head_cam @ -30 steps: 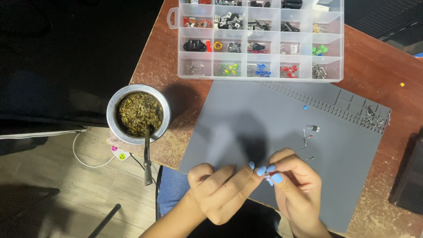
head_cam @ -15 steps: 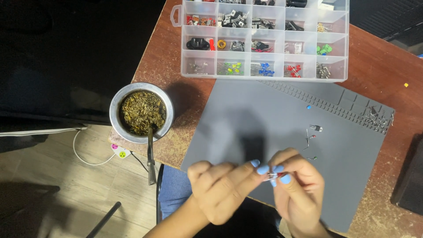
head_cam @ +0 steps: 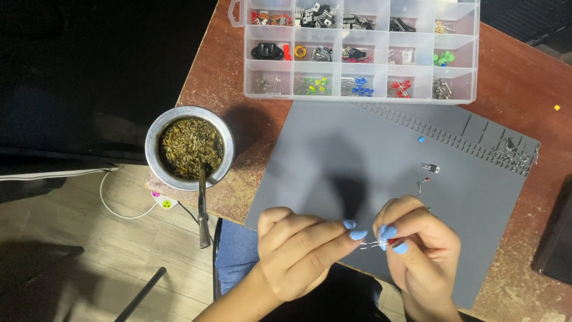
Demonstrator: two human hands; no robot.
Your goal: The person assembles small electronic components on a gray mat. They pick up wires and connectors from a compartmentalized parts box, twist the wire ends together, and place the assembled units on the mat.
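Two hands meet low in the view over the near edge of a grey work mat (head_cam: 357, 161). The left hand (head_cam: 304, 253) is curled, its thumb and forefinger pinched on one end of a small wire-legged component (head_cam: 381, 243); the right hand (head_cam: 420, 244) is likewise closed, pinching the other end, where a bit of red shows between the blue-painted nails. The component sits between the fingertips, just above the mat.

One clear plastic organizer box (head_cam: 357, 50) lies at the far side of the table (head_cam: 214, 83), its near wall touching the mat's far edge. Three rows of compartments show: dark parts in the top row, a black socket and an orange ring in the middle, and in the near row clusters of yellow-green, blue and red pieces, with green ones at the right. No label can be made out.

On the mat lie one tiny blue bead (head_cam: 421, 139) and one small cluster of loose parts with wire legs (head_cam: 424, 176), near the right hand; more metal bits (head_cam: 515, 152) rest in the ribbed strip at the mat's right corner. One metal cup (head_cam: 189, 149) of dried leaves with a metal straw stands at the table's left edge, well apart from the hands. The mat's middle is open.
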